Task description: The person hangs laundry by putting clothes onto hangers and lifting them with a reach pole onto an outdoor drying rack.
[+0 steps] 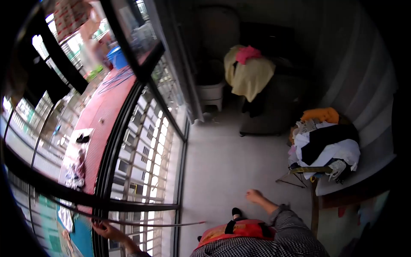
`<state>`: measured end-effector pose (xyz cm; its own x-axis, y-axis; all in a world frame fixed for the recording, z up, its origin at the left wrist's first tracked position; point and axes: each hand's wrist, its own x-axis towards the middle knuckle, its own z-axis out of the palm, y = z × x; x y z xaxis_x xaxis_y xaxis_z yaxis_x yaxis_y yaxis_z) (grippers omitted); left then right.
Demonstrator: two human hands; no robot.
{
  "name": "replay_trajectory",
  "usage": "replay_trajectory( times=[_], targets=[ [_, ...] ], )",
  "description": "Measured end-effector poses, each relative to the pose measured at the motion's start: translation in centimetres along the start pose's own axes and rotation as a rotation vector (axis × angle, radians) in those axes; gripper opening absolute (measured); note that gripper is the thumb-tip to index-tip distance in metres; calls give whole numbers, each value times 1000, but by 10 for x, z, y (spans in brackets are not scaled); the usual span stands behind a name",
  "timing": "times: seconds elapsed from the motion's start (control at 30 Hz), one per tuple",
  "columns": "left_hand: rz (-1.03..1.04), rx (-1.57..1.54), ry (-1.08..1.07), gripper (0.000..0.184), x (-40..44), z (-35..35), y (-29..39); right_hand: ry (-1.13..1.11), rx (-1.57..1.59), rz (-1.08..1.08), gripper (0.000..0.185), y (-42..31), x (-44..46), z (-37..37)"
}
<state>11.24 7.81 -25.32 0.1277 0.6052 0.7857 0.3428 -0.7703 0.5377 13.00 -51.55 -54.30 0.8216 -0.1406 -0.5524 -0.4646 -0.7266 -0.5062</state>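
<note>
- A person in a checked, dark-and-light top (pixel 299 233) stands beside an open-barred window (pixel 145 207), as seen from inside the room, hands well apart.
- The left hand (pixel 107 230), reaching to the window, appears closed around a thin pole (pixel 162 225), whose reddish tip points back into the room.
- The right hand (pixel 255 196), on the room side of the window, is loosely curled, with nothing seen in it.
- Beyond the window, dark garments (pixel 53 85) and a patterned cloth (pixel 70 21) hang; small cloths (pixel 76 173) lie on a pink ledge (pixel 102 113) near a blue bucket (pixel 116 57).
- Across the floor from the window, a mixed heap of clothes (pixel 342 147) sits loose on a chair (pixel 309 169).
- Farther along from the window, a pale yellow cloth (pixel 248 79) and a pink one (pixel 248 54) drape over dark furniture (pixel 278 103).
- Some pieces hang, many lie loose: the scene looks part-done, though how far cannot be told.
</note>
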Motion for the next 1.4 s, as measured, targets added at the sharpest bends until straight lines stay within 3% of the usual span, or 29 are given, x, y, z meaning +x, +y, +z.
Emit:
replay_trajectory(
  times=[0.07, 0.13, 0.17, 0.2, 0.23, 0.33, 0.37, 0.47, 0.6, 0.67, 0.8, 0.93, 1.1, 1.2, 1.3, 1.4],
  targets=[
    [-181, 224, 34, 47, 2, 5, -2, 135, 145, 245, 35, 65, -16, -61],
    [55, 504, 243, 47, -3, 5, 4, 301, 211, 333, 25, 118, -38, -104],
    [66, 519, 279, 46, -5, 9, 5, 378, 308, 412, 24, 135, -49, -119],
    [-36, 306, 223, 44, -11, 9, 46, 515, 479, 416, 20, 189, -39, -107],
    [37, 208, 189, 41, -22, 23, 61, 619, 468, 365, 17, 223, -39, -98],
    [217, 37, 24, 33, -65, 70, 135, 556, 458, 548, 19, 230, -33, -84],
    [189, -132, -33, 36, -81, 99, 132, 492, 556, 552, 20, 208, -29, -86],
    [-5, -280, -355, 29, -124, 135, 212, 180, 717, 465, 24, 110, 9, -97],
    [-4, -348, -499, 26, -152, 185, 273, -37, 548, 3, 29, -25, 55, -169],
    [-163, -455, -585, 23, -156, 213, 300, 76, 459, -123, 29, -54, 98, -190],
    [-90, -505, -712, 25, -165, 274, 352, 181, 423, -209, 31, -112, 157, -257],
    [-28, -714, -989, 23, -193, 324, 439, 299, 655, -303, 30, -156, 193, -333],
    [466, -826, -1238, 34, -227, 350, 565, 652, 803, -445, 28, -160, 252, -437],
    [615, -900, -1282, 41, -250, 369, 641, 995, 578, -391, 24, -146, 296, -523],
    [698, -915, -1204, 46, -278, 400, 716, 1372, 25, -494, 25, -118, 361, -616],
    [815, -849, -1084, 48, -303, 427, 807, 1019, 26, -146, 28, -99, 427, -678]
  ],
)
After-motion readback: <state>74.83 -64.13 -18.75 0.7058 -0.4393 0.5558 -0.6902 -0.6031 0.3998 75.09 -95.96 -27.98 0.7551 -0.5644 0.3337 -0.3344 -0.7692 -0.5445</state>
